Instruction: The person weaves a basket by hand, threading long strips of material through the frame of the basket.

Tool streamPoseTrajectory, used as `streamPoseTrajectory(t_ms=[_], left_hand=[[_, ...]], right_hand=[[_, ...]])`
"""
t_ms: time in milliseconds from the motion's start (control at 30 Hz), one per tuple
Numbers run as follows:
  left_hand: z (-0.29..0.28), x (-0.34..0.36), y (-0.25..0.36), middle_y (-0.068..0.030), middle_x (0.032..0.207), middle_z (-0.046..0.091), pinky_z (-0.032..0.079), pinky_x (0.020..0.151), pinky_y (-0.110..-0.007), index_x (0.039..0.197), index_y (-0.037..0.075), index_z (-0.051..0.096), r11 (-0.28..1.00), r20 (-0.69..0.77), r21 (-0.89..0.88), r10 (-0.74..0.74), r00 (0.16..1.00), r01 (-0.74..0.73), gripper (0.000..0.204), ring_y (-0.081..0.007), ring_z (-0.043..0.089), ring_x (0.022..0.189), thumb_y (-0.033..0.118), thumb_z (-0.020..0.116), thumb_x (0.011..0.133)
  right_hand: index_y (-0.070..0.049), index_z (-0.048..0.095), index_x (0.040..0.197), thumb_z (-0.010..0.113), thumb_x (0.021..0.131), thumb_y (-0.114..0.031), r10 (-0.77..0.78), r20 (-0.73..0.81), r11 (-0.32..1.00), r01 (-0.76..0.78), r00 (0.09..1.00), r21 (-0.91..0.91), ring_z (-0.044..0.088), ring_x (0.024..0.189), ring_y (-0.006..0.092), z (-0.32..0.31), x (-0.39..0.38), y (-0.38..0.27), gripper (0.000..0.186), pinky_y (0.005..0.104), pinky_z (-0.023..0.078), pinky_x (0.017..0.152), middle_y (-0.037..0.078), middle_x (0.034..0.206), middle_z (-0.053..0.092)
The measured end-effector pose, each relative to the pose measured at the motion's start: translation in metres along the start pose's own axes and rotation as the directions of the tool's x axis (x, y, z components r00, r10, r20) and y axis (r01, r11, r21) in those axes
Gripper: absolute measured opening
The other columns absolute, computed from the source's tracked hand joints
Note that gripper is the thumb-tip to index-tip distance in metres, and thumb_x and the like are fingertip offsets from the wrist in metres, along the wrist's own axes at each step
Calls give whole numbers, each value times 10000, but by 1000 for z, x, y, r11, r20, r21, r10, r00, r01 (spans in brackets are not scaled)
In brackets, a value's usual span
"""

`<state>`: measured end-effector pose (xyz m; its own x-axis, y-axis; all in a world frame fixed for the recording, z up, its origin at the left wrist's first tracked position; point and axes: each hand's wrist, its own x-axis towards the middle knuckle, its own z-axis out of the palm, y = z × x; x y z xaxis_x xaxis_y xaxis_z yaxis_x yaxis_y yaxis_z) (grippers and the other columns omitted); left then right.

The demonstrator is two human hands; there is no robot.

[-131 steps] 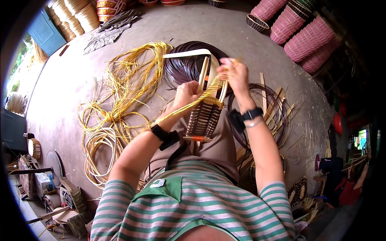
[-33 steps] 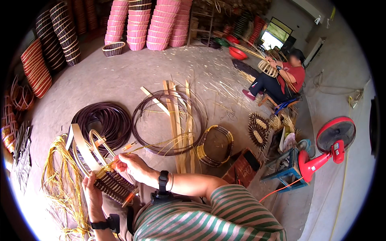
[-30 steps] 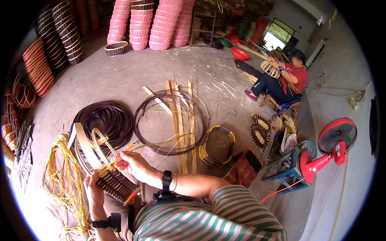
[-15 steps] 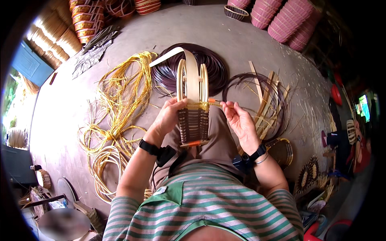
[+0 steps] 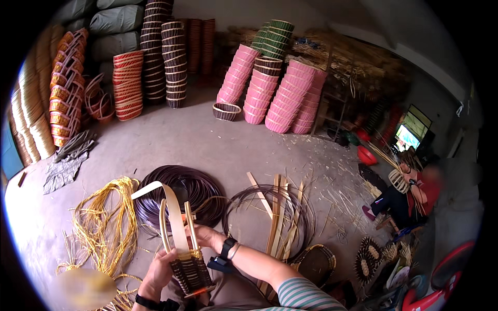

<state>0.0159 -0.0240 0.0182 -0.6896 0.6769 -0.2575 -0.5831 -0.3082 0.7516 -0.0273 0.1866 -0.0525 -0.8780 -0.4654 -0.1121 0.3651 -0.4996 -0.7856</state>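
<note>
A partly woven basket piece (image 5: 188,273) stands tilted in front of my lap, dark brown below with a gold band near the top. Pale rods (image 5: 192,228) and a broad flat strip (image 5: 175,217) rise out of it, the strip bending over to the left. My left hand (image 5: 160,269) is closed on the piece's left edge by the gold band. Against the right-hand rods lies my right hand (image 5: 206,237), its fingers reaching behind them and mostly hidden. Whether it pinches a strand does not show.
Gold strands (image 5: 106,223) lie left, a dark brown coil (image 5: 207,194) beyond the piece. Flat wooden strips (image 5: 276,207) and a thinner coil (image 5: 307,223) lie right. Stacks of pink baskets (image 5: 290,98) stand at the back. A seated person (image 5: 423,194) holds a woven frame at right.
The view has swung up and right, bringing the back stacks and the seated person into sight. My right hand has come from beside the piece to behind its right-hand rods. My left hand keeps its grip.
</note>
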Motion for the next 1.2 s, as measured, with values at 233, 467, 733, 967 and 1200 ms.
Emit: streamPoseTrajectory(t_ms=[233,467,733,967,1200], left_hand=[[-6,1,-11,-84,1000,641,474,847,-345,1061,38,564,987,71,-151,67,995,-55,290,-200,614,928,191,611,819],[-7,12,-16,-132,1047,630,483,870,-359,1172,-21,515,989,177,-143,66,982,-41,464,-240,620,942,230,587,787],[-14,19,-13,-187,1094,622,484,907,-386,1202,-66,497,998,271,-56,-17,962,33,529,-278,627,964,205,551,751],[-11,15,6,-158,1081,630,476,890,-368,1200,-48,512,995,313,10,-95,945,97,522,-261,623,954,169,532,726],[-30,17,-14,-66,990,627,486,828,-340,1081,15,574,998,209,-30,55,976,-50,294,-179,607,904,160,503,834]], right_hand=[[-26,634,947,559,915,-288,-74,-31,984,78,997,162,656,771,160,7,2,15,274,298,545,716,59,869,672],[-92,615,989,521,931,-329,-190,-229,917,256,955,306,613,647,99,8,-13,8,262,232,522,598,3,784,630],[-108,522,1136,459,951,-442,-324,-350,902,399,879,165,573,877,106,50,-43,4,387,301,506,777,-1,973,581],[-109,593,966,418,908,-588,-183,-515,900,354,838,255,524,588,77,72,-24,-22,513,229,467,534,-27,758,575],[-15,622,872,704,817,-270,-795,-118,210,88,595,-974,580,603,126,100,-71,-26,274,267,473,529,34,690,580]])
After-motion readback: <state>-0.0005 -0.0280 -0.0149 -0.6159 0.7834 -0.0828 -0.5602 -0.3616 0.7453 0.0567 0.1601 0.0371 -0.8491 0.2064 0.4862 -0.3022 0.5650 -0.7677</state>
